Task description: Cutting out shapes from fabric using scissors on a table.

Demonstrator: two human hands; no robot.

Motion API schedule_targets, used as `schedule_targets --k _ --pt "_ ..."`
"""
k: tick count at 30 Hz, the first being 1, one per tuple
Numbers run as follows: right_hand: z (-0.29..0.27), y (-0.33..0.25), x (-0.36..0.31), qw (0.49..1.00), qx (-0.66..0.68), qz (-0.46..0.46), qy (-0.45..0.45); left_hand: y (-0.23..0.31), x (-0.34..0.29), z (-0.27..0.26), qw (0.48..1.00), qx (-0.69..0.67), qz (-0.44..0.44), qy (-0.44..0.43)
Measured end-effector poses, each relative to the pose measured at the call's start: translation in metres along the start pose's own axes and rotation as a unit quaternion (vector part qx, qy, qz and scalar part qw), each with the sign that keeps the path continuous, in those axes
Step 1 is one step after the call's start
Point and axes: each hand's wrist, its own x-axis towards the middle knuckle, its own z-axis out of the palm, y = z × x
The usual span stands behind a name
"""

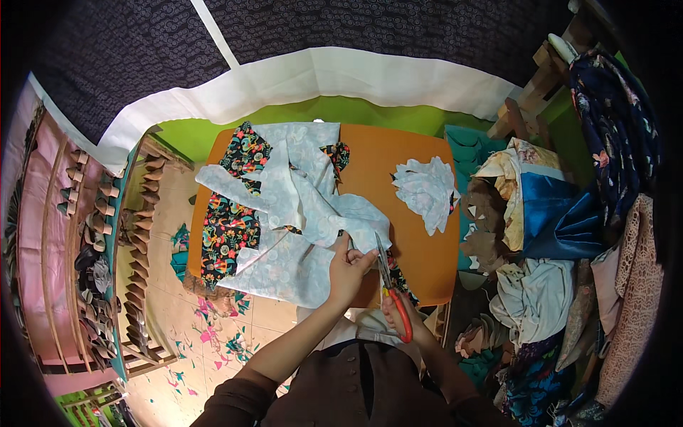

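A floral fabric (306, 206) lies in loose folds over the table, mostly with its pale bluish reverse up and parts of its dark, colourful print (231, 238) showing. My left hand (348, 272) pinches the fabric near its right end, fingers closed on the edge. In my right hand (395, 314) are scissors (403, 317) with red-orange handles, gripped round the handles. Their blades point away from me and lie against the fabric's edge, just right of my left fingertips. Whether the blades are apart is too small to tell. Right of them sits a stack of cut fabric pieces (425, 191), pale side up.
The orange table (373, 153) carries the fabric. Wooden racks with shoe-like pieces (139, 249) stand at left. Scraps (235, 341) litter the tiled floor. Piled cloth (530, 299) and a blue shiny fabric (558, 217) crowd the right side. A dark patterned curtain (341, 35) hangs beyond.
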Motion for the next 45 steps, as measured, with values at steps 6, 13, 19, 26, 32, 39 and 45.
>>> schedule_targets --k 6,13,19,26,32,39,45 --pt "0.007 -0.028 -0.011 0.997 0.054 0.055 0.014 0.013 -0.002 0.001 1.000 0.020 -0.019 -0.014" --pt "0.001 -0.018 -0.011 0.984 0.126 0.114 -0.049 0.006 0.004 -0.010 0.996 0.039 -0.038 -0.066" --pt "-0.006 -0.012 -0.008 0.967 0.159 0.179 -0.089 0.008 0.002 -0.013 0.992 0.045 -0.065 -0.095" --pt "0.003 -0.024 -0.012 0.962 0.194 0.181 -0.060 0.011 0.001 -0.013 0.994 0.024 -0.060 -0.089" --pt "0.001 -0.023 -0.011 0.966 0.177 0.183 -0.039 0.013 0.000 -0.014 0.993 0.013 -0.064 -0.099" --pt "-0.002 -0.024 -0.006 0.949 0.211 0.218 -0.086 0.012 -0.001 -0.017 0.988 0.055 -0.067 -0.127" --pt "0.002 -0.039 -0.010 0.970 0.157 0.174 -0.055 0.009 0.001 -0.020 0.989 0.043 -0.056 -0.133"
